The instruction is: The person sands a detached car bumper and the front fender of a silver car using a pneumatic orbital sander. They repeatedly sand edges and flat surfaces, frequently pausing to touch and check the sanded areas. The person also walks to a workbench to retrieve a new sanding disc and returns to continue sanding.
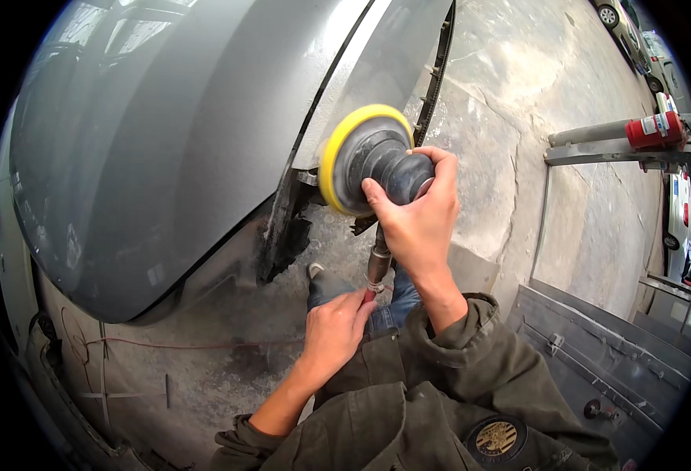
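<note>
My right hand (424, 224) wraps around the dark round head of an air sander (396, 169), thumb on its near side. The sander's yellow-edged disc pad (333, 153) is tilted toward the grey car fender (388, 59); I cannot tell whether it touches. Below the tool hangs a metal hose fitting (378, 261). My left hand (333, 330) is closed on the red air hose (370, 294) just under that fitting. To the left spreads the car's grey hood (149, 133), with a dark gap between it and the fender. Torn black parts (286, 235) show at the front corner.
A thin red hose line (204, 344) runs across the stained concrete floor (227, 385) at left. On the right stand a metal post (596, 133) with a red canister (654, 130) and grey panels (596, 345). Parked cars (679, 224) line the far right.
</note>
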`<action>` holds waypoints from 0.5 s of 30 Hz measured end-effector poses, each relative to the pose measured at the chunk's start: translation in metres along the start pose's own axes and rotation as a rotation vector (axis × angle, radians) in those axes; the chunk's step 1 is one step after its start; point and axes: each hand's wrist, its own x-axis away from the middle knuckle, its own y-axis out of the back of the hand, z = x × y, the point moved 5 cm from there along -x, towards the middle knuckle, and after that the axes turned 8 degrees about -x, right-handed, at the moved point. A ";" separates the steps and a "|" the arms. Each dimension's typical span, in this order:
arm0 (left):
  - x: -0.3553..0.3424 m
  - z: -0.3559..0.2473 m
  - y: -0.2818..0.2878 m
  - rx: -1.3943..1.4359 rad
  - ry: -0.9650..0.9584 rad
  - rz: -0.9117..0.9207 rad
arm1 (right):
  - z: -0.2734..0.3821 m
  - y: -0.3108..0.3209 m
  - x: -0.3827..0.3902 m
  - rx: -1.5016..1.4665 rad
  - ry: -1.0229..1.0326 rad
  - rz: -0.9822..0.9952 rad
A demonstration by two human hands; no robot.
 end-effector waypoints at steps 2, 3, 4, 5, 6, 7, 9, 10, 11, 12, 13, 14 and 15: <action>-0.001 0.000 0.002 -0.001 0.003 -0.008 | 0.003 -0.001 -0.001 -0.003 0.009 -0.001; -0.001 0.001 0.001 -0.005 0.002 -0.008 | 0.009 -0.001 0.000 0.013 0.002 0.017; 0.000 0.000 -0.001 -0.008 0.000 -0.006 | 0.013 -0.001 0.002 0.031 -0.007 0.034; 0.000 -0.001 -0.001 -0.013 -0.002 -0.006 | 0.011 0.000 0.002 0.031 -0.014 0.032; -0.001 -0.004 0.001 -0.017 -0.005 -0.007 | 0.007 0.002 0.002 0.032 -0.021 0.031; -0.002 -0.006 0.002 -0.024 -0.007 -0.010 | 0.005 0.003 0.001 0.029 -0.025 0.029; 0.000 -0.002 -0.004 -0.018 -0.021 -0.011 | 0.006 0.004 -0.001 0.027 -0.034 0.029; 0.001 -0.001 -0.006 -0.010 -0.025 -0.008 | 0.008 0.002 0.000 0.035 -0.041 0.031; 0.001 0.000 -0.006 -0.004 -0.015 -0.001 | 0.009 0.001 0.000 0.042 -0.049 0.033; -0.001 -0.001 -0.003 0.001 -0.005 0.005 | 0.008 0.002 0.001 0.050 -0.048 0.037; -0.003 -0.001 -0.001 0.002 0.005 0.006 | 0.008 0.002 0.001 0.052 -0.044 0.041; -0.002 -0.001 -0.002 0.004 -0.008 0.002 | 0.009 0.003 0.002 0.055 -0.040 0.046; -0.001 0.000 -0.005 0.006 -0.020 -0.002 | 0.009 0.002 0.002 0.058 -0.035 0.051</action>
